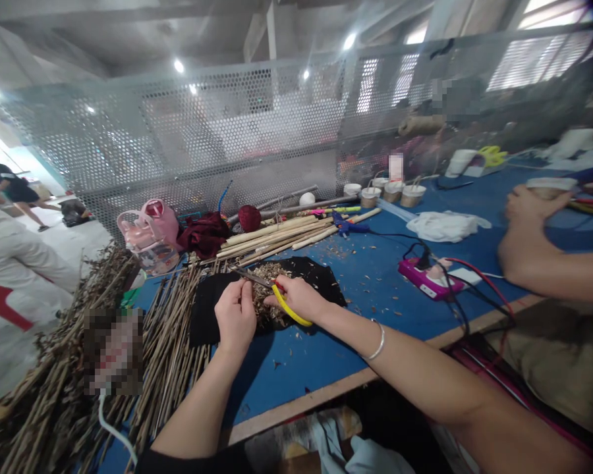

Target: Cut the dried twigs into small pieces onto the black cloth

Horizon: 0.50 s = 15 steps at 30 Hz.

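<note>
My right hand (299, 299) is closed round the yellow and red handles of a pair of scissors (291, 309). The scissor blades point left, over a pile of chopped dry stem pieces (271, 271) on a black cloth (210, 309). Close by the blades, my left hand (234, 316) has its thumb and fingers pressed together in a pinch; what sits between them is hidden or too small to name. Long dry stalks (168, 336) lie beside and below the left hand, partly under the cloth's left edge.
Peeled sticks (281, 234), a blue glue gun (348, 225) and a purple power strip (429, 278) with cables lie on the blue table (296, 382). Paper cups (412, 195) stand at the back before a perforated metal screen (202, 145). A co-worker's hand (536, 204) rests at right.
</note>
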{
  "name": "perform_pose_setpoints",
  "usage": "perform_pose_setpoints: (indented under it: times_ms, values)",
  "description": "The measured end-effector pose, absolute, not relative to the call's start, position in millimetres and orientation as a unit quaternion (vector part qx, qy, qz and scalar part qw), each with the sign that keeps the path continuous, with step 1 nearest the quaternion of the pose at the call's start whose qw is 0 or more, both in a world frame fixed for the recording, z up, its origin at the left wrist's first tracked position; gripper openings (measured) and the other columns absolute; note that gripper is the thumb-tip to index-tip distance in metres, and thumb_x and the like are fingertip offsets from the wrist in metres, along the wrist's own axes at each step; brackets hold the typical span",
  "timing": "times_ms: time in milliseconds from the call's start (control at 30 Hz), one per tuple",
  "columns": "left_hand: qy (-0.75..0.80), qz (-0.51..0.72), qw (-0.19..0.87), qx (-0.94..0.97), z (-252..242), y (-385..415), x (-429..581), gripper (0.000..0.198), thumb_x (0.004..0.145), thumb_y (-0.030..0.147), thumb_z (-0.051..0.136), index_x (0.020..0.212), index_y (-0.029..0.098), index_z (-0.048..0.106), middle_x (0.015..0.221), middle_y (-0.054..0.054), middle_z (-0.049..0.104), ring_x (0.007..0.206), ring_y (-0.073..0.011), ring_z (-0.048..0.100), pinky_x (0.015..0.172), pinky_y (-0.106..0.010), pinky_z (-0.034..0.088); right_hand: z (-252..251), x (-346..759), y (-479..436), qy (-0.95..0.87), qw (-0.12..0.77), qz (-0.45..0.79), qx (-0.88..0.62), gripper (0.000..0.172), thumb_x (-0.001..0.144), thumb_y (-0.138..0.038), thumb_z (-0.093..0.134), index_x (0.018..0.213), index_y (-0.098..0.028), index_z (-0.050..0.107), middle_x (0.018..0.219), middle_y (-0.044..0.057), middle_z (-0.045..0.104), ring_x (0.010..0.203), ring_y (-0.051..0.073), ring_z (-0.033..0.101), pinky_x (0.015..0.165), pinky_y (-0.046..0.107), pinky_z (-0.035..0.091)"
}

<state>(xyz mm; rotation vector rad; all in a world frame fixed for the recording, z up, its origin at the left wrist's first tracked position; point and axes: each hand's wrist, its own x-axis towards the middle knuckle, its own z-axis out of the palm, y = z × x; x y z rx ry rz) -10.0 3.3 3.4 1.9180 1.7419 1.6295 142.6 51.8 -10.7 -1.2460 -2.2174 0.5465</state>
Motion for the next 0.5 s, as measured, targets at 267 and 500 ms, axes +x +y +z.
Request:
perform_pose_setpoints:
  times_ms: [267, 500]
  values:
    - [0.539, 0.602, 0.242, 0.538, -6, 10, -7, 0.029, 0.084, 0.039, 0.044, 0.081, 0.015, 0.06, 0.067, -0.001, 0.058, 0.058, -0.0118, 0.053, 0.056, -0.022, 0.043, -5, 146, 53, -0.829, 0.255, 0.202, -0.455, 0.045, 0.067, -0.06, 0.059, 0.082, -0.018, 0.05, 0.063, -0.002, 0.051, 0.055, 0.011, 0.044, 0.05, 0.02, 0.026]
    - [0.57, 0.578, 0.141, 0.567, 0, 6, -8, 0.029, 0.085, 0.034, 0.044, 0.063, 0.017, 0.054, 0.056, 0.002, 0.05, 0.054, -0.0098, 0.047, 0.053, -0.02, 0.036, 1, 144, 46, -0.853, 0.248, 0.188, -0.418, 0.054, 0.062, -0.055, 0.065, 0.096, -0.018, 0.045, 0.089, 0.006, 0.057, 0.075, 0.018, 0.054, 0.062, 0.025, 0.036]
